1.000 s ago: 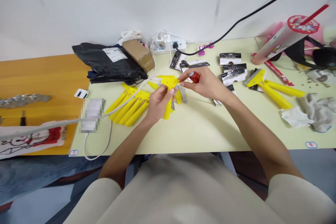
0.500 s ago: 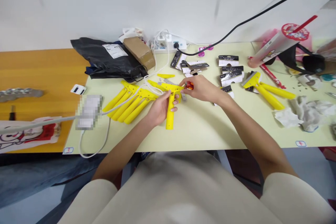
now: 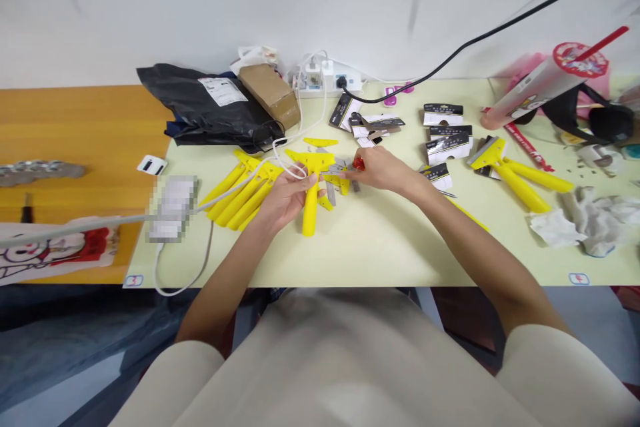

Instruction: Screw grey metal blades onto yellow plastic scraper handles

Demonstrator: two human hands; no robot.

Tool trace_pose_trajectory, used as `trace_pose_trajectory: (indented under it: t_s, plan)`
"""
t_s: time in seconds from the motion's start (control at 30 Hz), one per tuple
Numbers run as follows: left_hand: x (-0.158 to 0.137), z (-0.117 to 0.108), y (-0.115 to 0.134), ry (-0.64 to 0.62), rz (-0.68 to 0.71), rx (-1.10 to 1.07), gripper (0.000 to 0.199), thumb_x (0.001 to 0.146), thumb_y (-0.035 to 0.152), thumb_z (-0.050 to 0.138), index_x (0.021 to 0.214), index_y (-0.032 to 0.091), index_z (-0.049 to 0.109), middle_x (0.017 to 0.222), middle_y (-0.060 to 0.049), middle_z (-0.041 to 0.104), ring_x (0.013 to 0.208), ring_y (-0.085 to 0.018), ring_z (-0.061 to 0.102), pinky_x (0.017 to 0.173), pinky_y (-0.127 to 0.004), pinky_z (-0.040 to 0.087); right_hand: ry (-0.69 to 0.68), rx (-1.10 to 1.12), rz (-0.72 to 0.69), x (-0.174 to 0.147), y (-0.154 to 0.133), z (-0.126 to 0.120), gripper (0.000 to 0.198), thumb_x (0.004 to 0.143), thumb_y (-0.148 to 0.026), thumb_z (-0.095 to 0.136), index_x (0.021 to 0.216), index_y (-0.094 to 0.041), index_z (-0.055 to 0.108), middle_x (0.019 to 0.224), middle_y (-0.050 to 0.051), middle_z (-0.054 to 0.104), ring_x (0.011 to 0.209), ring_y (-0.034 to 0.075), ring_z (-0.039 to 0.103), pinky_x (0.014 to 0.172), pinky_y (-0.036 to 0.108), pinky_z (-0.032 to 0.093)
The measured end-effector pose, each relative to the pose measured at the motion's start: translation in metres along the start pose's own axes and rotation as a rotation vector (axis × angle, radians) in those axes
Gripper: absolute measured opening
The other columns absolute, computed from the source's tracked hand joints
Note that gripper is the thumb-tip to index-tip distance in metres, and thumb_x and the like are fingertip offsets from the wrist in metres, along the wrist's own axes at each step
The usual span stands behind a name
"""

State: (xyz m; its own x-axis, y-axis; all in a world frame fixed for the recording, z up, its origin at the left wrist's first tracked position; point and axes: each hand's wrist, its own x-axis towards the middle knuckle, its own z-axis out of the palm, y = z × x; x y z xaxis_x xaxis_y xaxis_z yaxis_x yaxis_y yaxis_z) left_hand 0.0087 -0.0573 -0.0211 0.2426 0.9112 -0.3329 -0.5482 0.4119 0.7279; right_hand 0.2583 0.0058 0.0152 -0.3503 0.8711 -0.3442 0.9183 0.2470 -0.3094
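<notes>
My left hand [image 3: 286, 201] is closed around a yellow scraper [image 3: 311, 203], its wide head up and its handle toward me. My right hand [image 3: 383, 170] grips a red-handled screwdriver [image 3: 359, 163], whose shaft I cannot make out. Between the hands lie metal blades [image 3: 336, 165] and small yellow plates [image 3: 344, 185], close to my right fingertips. Left of my left hand, several yellow scraper handles [image 3: 235, 197] lie side by side, partly under a white cable. Another loose yellow plate [image 3: 321, 142] rests behind the held scraper.
Black-and-white cardboard packages [image 3: 447, 147] lie behind my right hand. Two yellow scrapers [image 3: 520, 177], crumpled tissue [image 3: 557, 229] and a tall cup [image 3: 545, 83] stand or lie right. A white cable [image 3: 240, 181] crosses left, near a black plastic bag [image 3: 210, 110] and power strip [image 3: 325, 82].
My left hand and the scraper have moved left, away from my right hand. The screwdriver has come away from the scraper's head, and blades and yellow plates now show between the hands.
</notes>
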Motion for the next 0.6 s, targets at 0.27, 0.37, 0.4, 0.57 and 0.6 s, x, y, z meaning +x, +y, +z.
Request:
trace_pose_trajectory:
  t_s: [0.27, 0.37, 0.4, 0.57, 0.6]
  plan:
    - [0.003, 0.003, -0.01, 0.079, 0.063, 0.123, 0.047, 0.073, 0.035, 0.108, 0.088, 0.017, 0.067, 0.095, -0.002, 0.07, 0.1, -0.021, 0.077, 0.07, -0.027, 0.067, -0.076, 0.112, 0.097, 0.02, -0.005, 0.009, 0.041, 0.089, -0.047, 0.09, 0.078, -0.023, 0.059, 0.077, 0.003, 0.063, 0.071, 0.019, 0.053, 0.063, 0.035, 0.034]
    - [0.002, 0.002, -0.012, 0.087, 0.073, 0.097, 0.047, 0.075, 0.037, 0.107, 0.088, 0.018, 0.067, 0.095, -0.002, 0.069, 0.099, -0.019, 0.075, 0.066, -0.024, 0.064, -0.105, 0.162, 0.1, 0.022, -0.001, 0.009, 0.048, 0.089, -0.046, 0.088, 0.071, -0.024, 0.049, 0.069, -0.003, 0.051, 0.065, 0.015, 0.042, 0.061, 0.035, 0.03]
    - [0.002, 0.002, -0.013, 0.088, 0.074, 0.095, 0.046, 0.075, 0.037, 0.107, 0.089, 0.018, 0.067, 0.095, -0.002, 0.069, 0.099, -0.019, 0.075, 0.067, -0.024, 0.064, -0.11, 0.175, 0.099, 0.023, 0.001, 0.01, 0.049, 0.089, -0.046, 0.088, 0.07, -0.025, 0.047, 0.068, -0.004, 0.048, 0.065, 0.014, 0.04, 0.061, 0.035, 0.03]
    - [0.0, 0.0, -0.015, 0.086, 0.087, 0.086, 0.047, 0.074, 0.037, 0.107, 0.087, 0.017, 0.066, 0.099, -0.002, 0.069, 0.101, -0.019, 0.076, 0.075, -0.026, 0.067, -0.107, 0.206, 0.092, 0.023, 0.001, 0.009, 0.048, 0.087, -0.041, 0.087, 0.068, -0.025, 0.045, 0.064, -0.005, 0.043, 0.065, 0.014, 0.037, 0.062, 0.034, 0.029]
    - [0.0, 0.0, -0.015, 0.089, 0.092, 0.08, 0.047, 0.075, 0.036, 0.107, 0.087, 0.017, 0.066, 0.099, -0.001, 0.069, 0.101, -0.019, 0.076, 0.076, -0.026, 0.067, -0.1, 0.211, 0.087, 0.022, 0.0, 0.008, 0.047, 0.087, -0.039, 0.086, 0.068, -0.025, 0.045, 0.064, -0.005, 0.043, 0.064, 0.014, 0.037, 0.062, 0.034, 0.029]
